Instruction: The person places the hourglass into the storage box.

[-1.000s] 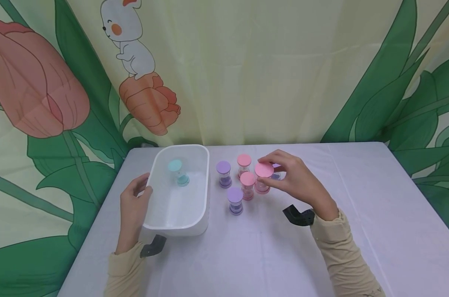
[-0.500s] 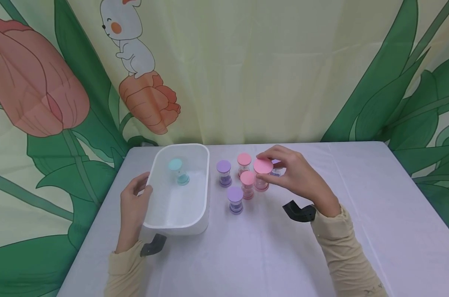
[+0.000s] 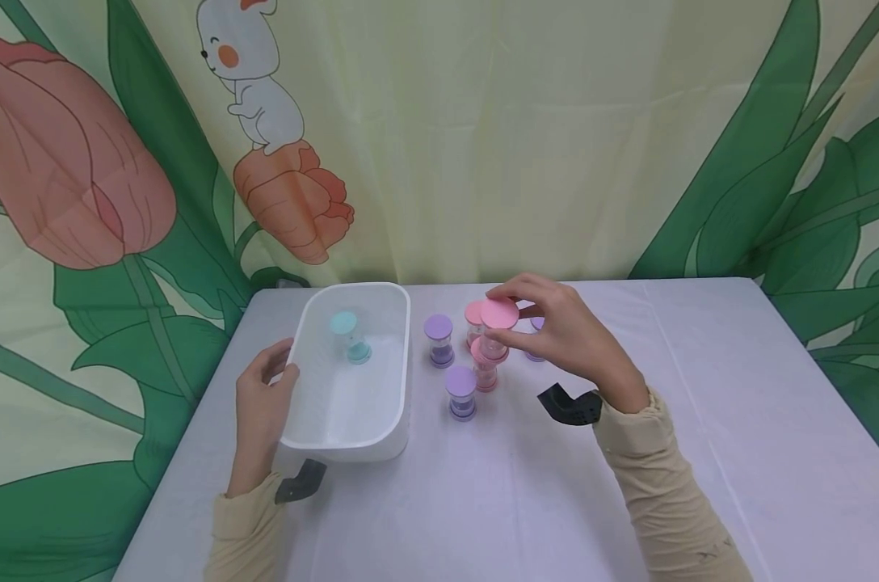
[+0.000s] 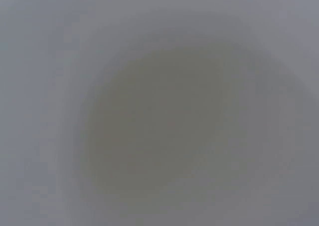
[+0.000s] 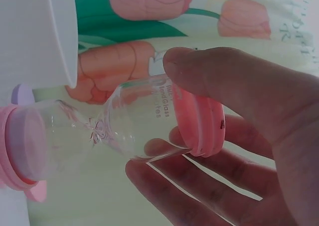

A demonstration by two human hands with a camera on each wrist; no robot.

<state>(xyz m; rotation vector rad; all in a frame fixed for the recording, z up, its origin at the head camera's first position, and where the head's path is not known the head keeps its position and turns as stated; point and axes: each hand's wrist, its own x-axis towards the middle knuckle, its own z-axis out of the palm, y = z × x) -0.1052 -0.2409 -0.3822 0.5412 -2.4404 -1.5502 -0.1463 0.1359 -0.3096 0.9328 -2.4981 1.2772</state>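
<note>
Between its thumb and fingers, my right hand pinches the top cap of a pink sand timer. The right wrist view shows the clear glass body of this sand timer, with printed lettering near the cap. In the head view it overlaps two other pink sand timers. My left hand holds the left side of a white plastic bin, thumb at the rim. A teal sand timer leans inside the bin. The left wrist view is only a dim blur.
Two purple sand timers stand right of the bin, the nearer one toward the front. Another purple timer is partly hidden behind my right hand. A white cloth covers the table, and a printed curtain hangs behind.
My right hand has lifted the pink sand timer and moved it left, toward the bin, uncovering more of the purple timer behind. My left hand and the bin have stayed put.
</note>
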